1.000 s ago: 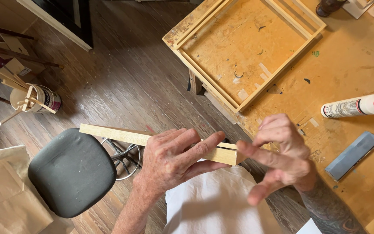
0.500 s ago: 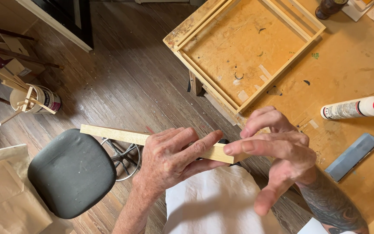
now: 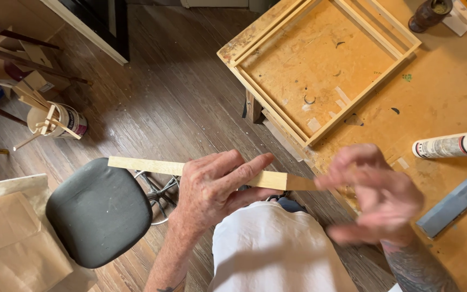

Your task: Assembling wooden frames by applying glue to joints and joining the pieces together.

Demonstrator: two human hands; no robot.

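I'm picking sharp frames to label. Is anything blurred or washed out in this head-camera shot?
Head view: the right hand is smeared by motion blur, fingers indistinct; the left hand and the wooden strip it grips are sharp. Even, soft light, no harsh glare; the workbench and glue bottle read clearly.

A single head-worn camera looks almost straight down from above the person's chest. It sits close over the left hand [image 3: 217,186] and right hand [image 3: 377,197], which fill the lower middle. The surface [image 3: 444,103] runs across the upper right, the wooden floor [image 3: 179,103] across the upper left, and a stool [image 3: 98,211] lies lower left. No second view overlaps it.
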